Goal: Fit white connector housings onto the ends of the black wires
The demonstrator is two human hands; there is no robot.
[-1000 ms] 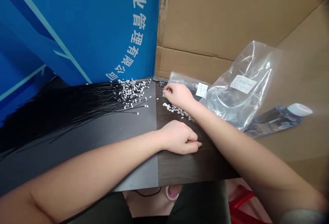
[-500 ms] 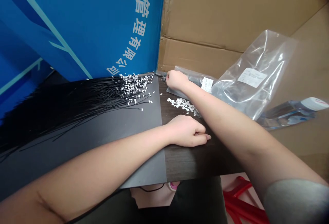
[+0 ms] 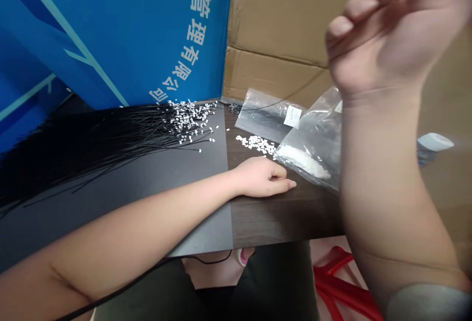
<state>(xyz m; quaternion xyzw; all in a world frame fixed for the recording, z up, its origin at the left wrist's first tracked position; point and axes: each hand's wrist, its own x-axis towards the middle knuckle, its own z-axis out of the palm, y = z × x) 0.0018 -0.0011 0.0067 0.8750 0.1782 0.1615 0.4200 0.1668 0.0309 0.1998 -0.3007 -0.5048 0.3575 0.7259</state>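
Note:
My right hand (image 3: 391, 31) is raised at the upper right, close to the camera and partly cut off by the frame. Its fingers are curled, and a thin black wire (image 3: 302, 86) runs from the flat clear bag (image 3: 258, 114) up toward it; the grip itself is hidden. On the dark wood tabletop lies my left hand (image 3: 260, 177), closed, thumb and finger together, what it holds hidden. Just beyond it are small white pieces (image 3: 256, 144) in a loose pile. A bundle of black wires (image 3: 92, 139) with white ends (image 3: 190, 117) spreads across the left.
A larger clear bag (image 3: 313, 149) holds more white pieces, beside my right forearm. Behind it is a capped bottle (image 3: 435, 143), mostly hidden. A blue printed panel (image 3: 147, 31) and a cardboard wall (image 3: 280, 16) close off the back. Below the table edge stands a red stool (image 3: 342, 281).
My right hand has come up from the flat bag toward the camera and to the right, a black wire trailing behind it. My left hand keeps its place on the table.

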